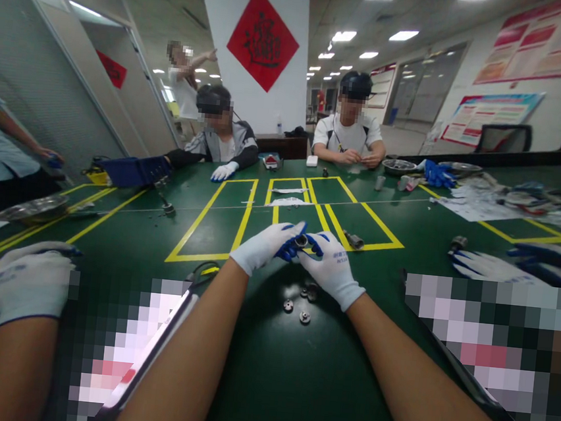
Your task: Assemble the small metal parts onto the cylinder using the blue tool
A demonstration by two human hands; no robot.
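At the centre of the frame, the person's left hand (277, 242), in a white glove with blue coating, has its fingers curled round a small hollow metal cylinder (301, 241). The right hand (329, 263), gloved alike, is partly closed, thumb and fingers bent to the cylinder's right side; how firmly it presses cannot be told. The cylinder is raised above the green bench (264, 381). It should be stiff, fairly heavy for its size and perhaps slippery on smooth metal; the outer wall looks the surest hold, clear of the rim. Its round mouth faces roughly toward the camera, so the long axis seems to run away from the viewer, though the gloves hide its length and exact tilt.

Just below the hands lie small metal discs (304, 317). Beyond, to the upper right of the hands, a metal fitting (355, 241) lies near yellow tape outlines (381, 248).
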